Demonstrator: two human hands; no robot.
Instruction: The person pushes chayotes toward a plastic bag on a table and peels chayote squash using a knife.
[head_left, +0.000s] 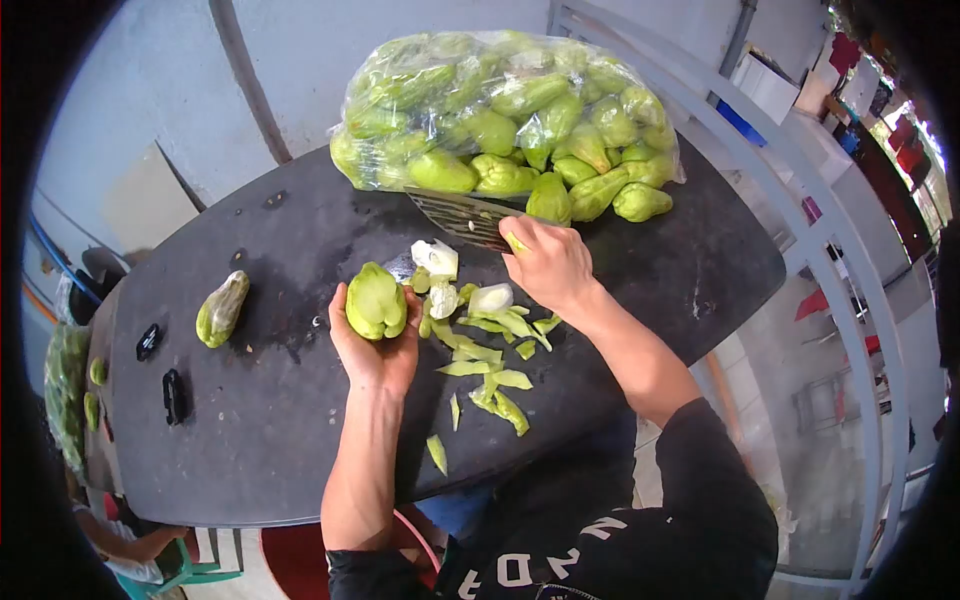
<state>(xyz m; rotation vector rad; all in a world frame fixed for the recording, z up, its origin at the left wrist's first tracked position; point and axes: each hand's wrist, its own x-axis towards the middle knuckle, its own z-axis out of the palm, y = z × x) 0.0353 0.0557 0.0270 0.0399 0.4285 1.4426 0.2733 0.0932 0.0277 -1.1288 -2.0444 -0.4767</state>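
Note:
My left hand [372, 362] is wrapped round a green chayote [376, 298] from below, with a pale cut face turned up. The fingers of my right hand [552, 262] are closed on the handle of a wide-bladed cleaver [462, 218]. Its blade points left, just in front of the bagged chayotes, apart from the chayote in my left hand. Between my hands, green peel strips [490, 360] and whitish pieces [437, 260] lie scattered on the dark table [270, 430]. My right fingers hide most of the handle.
A large clear plastic bag [500, 110] full of chayotes stands at the back of the table. One chayote [222, 309] and two small black objects [174, 397] lie on the left. A red tub [290, 560] is below the front edge. Metal railing [820, 240] runs along the right. Another person's arm [140, 545] shows at lower left.

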